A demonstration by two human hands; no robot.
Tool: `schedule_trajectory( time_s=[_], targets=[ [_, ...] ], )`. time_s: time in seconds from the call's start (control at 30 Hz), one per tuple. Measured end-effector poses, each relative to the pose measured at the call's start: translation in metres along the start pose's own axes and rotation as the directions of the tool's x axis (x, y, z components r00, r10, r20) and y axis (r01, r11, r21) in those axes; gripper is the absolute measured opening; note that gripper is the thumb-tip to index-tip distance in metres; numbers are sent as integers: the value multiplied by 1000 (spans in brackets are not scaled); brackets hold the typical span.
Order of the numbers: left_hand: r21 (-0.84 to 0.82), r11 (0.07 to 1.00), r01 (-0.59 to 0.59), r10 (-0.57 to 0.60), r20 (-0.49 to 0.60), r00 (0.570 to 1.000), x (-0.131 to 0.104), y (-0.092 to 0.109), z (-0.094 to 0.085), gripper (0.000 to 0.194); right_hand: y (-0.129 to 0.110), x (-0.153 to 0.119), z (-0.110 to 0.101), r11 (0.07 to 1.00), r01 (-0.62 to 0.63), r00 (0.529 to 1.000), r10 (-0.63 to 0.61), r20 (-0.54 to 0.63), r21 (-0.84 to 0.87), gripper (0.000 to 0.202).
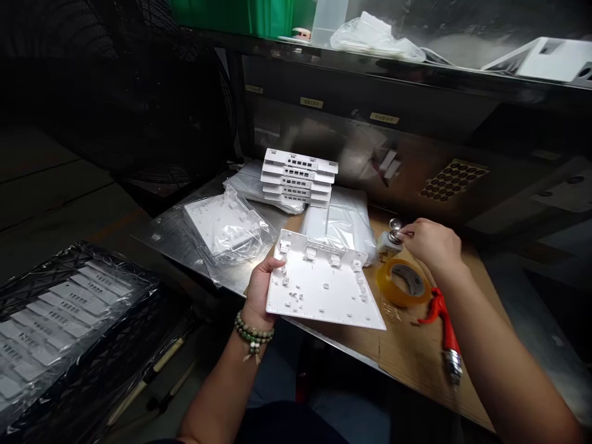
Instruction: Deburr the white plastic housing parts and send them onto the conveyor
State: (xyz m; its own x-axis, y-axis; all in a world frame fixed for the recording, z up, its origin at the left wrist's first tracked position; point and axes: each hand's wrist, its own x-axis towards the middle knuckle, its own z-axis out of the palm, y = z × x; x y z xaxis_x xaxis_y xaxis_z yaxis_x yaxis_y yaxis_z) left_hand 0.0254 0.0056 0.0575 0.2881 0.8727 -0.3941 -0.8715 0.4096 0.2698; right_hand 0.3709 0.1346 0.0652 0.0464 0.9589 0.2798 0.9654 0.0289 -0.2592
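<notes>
My left hand [261, 287] grips the left edge of a white plastic panel [324, 290], thumb on top, its inner side with clips and small posts facing up. On the right, my right hand [428, 243] is closed at the metal top of a small white bottle [388, 245] with a raised round lid; what its fingertips pinch is too small to name. Just below that hand lies a roll of yellow tape [403, 282], and a red air gun [444, 327] rests beside my right forearm.
Stacked white panels [298, 179] stand on bagged parts behind. A bagged panel [224, 225] lies left on the metal table [173, 243]. A crate [152, 283] of white panels is at lower left. A shelf [370, 58] crosses above; cardboard [411, 357] covers the right side.
</notes>
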Motion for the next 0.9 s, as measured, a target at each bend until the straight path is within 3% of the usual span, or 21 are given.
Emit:
schedule_trajectory(
  time_s=[0.17, 0.3, 0.33, 0.4, 0.5, 0.57, 0.67, 0.9],
  targets=[
    [-109, 992, 63, -68, -48, 996, 2, 1, 6, 61, -15, -12, -18, 1000, -14, 1000, 15, -27, 26, 9],
    [-103, 990, 101, -105, -38, 994, 2, 0, 12, 56, -54, -67, -36, 969, 87, 993, -66, -98, 233, 15],
    [-94, 990, 104, -108, -37, 993, 1, -1, 14, 56, -70, -88, -39, 938, 153, 988, -134, -82, 310, 17],
    [-79, 990, 116, -119, -27, 993, 0, -7, 19, 56, -107, -131, -41, 749, 305, 949, -294, -117, 588, 20],
    [-75, 984, 163, -162, 20, 987, -2, -18, 27, 57, -159, -182, -35, 597, 378, 906, -398, -148, 708, 15],
    [-81, 977, 195, -193, 32, 981, -4, -25, 31, 58, -182, -201, -27, 568, 428, 889, -403, -216, 703, 13],
    [-98, 973, 210, -209, 27, 978, -7, -30, 34, 59, -192, -210, -18, 579, 477, 874, -394, -285, 662, 12],
    [-116, 974, 192, -191, 23, 981, -11, -33, 35, 62, -183, -215, -18, 596, 488, 869, -401, -290, 638, 17]
  ],
)
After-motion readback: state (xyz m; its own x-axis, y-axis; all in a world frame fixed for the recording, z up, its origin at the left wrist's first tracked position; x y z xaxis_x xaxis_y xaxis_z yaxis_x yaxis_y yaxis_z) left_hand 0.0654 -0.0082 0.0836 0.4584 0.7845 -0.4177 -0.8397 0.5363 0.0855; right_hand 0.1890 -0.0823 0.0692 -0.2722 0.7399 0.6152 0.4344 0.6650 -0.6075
